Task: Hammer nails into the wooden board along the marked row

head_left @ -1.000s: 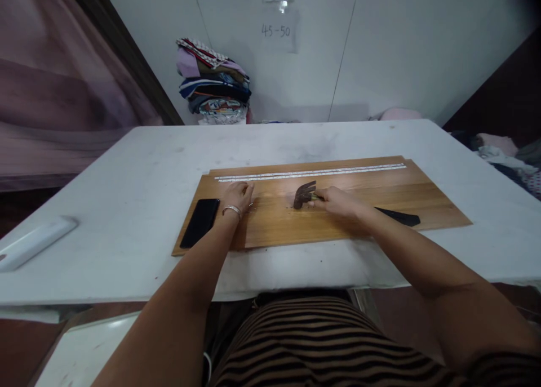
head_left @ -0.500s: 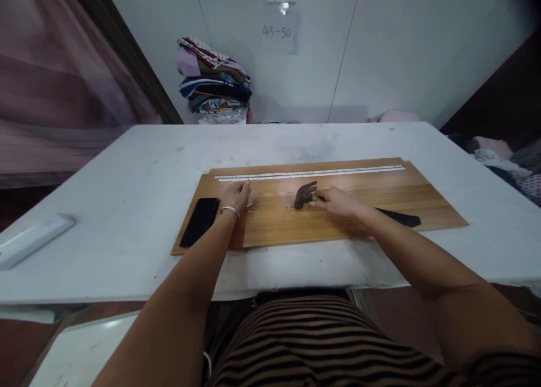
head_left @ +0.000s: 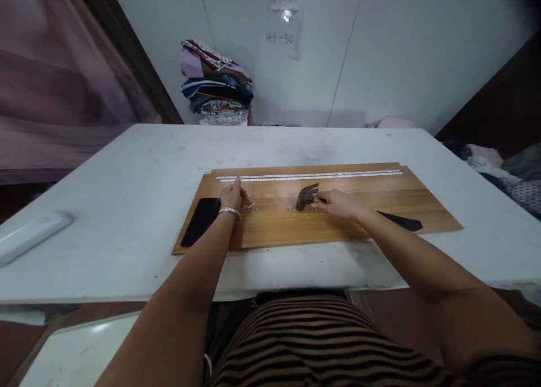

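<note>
My right hand (head_left: 338, 203) is closed around a claw hammer (head_left: 305, 198) close to its head, which rests low at the board's middle. A black grip-like piece (head_left: 401, 221) shows beyond my forearm in line with the hammer; the arm hides whether they join. Under both hands lies a wooden board (head_left: 279, 229). On its left part, my left hand (head_left: 231, 196) is held low, one finger stretched out and the others partly hidden. Several thin nails (head_left: 250, 207) lie loose just right of it. Small dark specks sit beside the hammer head.
A black phone (head_left: 200, 222) lies on the board's left end. Two white marked strips (head_left: 310, 176) run along its far side. The board is on a white table (head_left: 160, 156). A white object (head_left: 34, 235) is at far left, and folded cloths (head_left: 217, 83) are stacked behind.
My left hand has drawn slightly left, uncovering more of the nails. My right hand keeps its hold on the hammer, nearly in place. The view has tilted slightly.
</note>
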Tool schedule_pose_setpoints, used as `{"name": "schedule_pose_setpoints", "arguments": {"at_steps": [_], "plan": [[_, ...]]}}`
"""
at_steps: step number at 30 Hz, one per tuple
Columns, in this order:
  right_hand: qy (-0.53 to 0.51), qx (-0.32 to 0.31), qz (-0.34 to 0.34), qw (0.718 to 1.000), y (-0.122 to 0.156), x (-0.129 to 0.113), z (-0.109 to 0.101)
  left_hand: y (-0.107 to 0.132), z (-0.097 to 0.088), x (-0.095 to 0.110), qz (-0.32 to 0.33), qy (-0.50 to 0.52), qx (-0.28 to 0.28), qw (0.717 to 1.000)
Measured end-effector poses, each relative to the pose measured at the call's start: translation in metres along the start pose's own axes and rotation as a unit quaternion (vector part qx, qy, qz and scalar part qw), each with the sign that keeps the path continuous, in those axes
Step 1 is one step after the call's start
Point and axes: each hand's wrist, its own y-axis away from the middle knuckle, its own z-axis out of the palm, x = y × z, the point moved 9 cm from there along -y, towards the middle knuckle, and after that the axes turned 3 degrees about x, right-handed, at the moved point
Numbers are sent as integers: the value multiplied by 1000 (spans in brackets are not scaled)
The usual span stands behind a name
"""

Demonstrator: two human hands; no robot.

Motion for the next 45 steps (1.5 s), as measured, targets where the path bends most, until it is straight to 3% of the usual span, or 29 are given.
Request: {"name": "schedule_pose_setpoints", "arguments": {"at_steps": [17,45], "plan": [[-21,16,5,1000,-1,6,2,-10,9,-16,36,-29,-26,999],[-50,18,2,999,8,10,4,-2,12,-11,35,-43,-35,998]]}}
